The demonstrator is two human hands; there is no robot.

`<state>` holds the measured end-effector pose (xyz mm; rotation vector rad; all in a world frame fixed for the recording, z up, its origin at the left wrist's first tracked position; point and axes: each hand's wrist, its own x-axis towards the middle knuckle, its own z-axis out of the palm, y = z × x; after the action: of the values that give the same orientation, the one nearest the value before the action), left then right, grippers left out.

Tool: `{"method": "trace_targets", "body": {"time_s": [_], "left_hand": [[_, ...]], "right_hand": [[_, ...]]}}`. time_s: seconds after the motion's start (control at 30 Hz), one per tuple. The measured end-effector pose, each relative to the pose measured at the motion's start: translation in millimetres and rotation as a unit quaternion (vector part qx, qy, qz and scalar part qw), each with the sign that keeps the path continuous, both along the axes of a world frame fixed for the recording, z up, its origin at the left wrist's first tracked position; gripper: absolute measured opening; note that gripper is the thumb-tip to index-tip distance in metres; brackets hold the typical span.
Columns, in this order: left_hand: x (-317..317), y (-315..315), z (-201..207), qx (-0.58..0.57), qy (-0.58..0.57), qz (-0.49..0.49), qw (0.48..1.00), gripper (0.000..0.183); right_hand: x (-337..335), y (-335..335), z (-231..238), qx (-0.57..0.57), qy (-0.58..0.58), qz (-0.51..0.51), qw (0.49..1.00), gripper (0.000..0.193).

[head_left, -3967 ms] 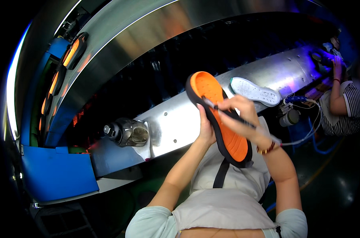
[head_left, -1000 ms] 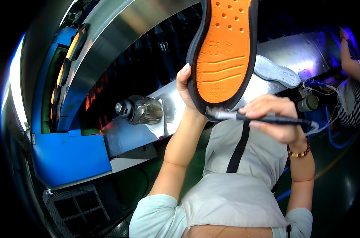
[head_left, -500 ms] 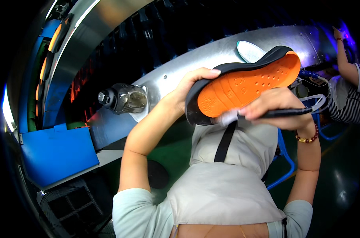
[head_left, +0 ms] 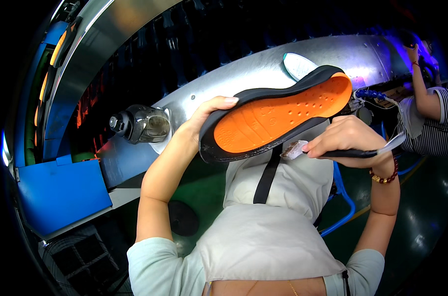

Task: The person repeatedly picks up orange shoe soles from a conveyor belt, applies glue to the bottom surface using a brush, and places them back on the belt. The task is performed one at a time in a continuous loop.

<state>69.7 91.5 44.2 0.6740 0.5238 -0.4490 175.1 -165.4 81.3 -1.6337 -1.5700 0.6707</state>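
My left hand [head_left: 202, 113] is clamped on the left end of the black-and-orange sole [head_left: 278, 116], held up across the bench's [head_left: 231, 81] near edge in view, long axis rising rightward. Right hand [head_left: 346, 136], pinched on the brush [head_left: 295, 149], is nearer the lower rim; brush head just beside it, contact unclear. Left fingers bar thumb hidden; pale sole [head_left: 299, 65] behind part-covered.

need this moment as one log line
left hand: holds orange-black sole; right hand: holds brush near that sole; metal bench: bottle, pale sole
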Motion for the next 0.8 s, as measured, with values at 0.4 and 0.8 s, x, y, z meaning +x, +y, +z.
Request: {"method": "trace_targets", "body": {"time_s": [0.4,0.8], "left_hand": [[-4.3,55.1,-59.9,0.152,-0.251,0.047,0.955,0.056],[36.6,-47.2,-60.4,-0.151,-0.165,0.095,0.970,0.079]], "right_hand": [[-31.8,0.3,31.7,0.167,-0.007,-0.154,0.974,0.018],[15.2,57.2,-53.1,0.198,0.270,-0.371,0.866,0.014]]}}
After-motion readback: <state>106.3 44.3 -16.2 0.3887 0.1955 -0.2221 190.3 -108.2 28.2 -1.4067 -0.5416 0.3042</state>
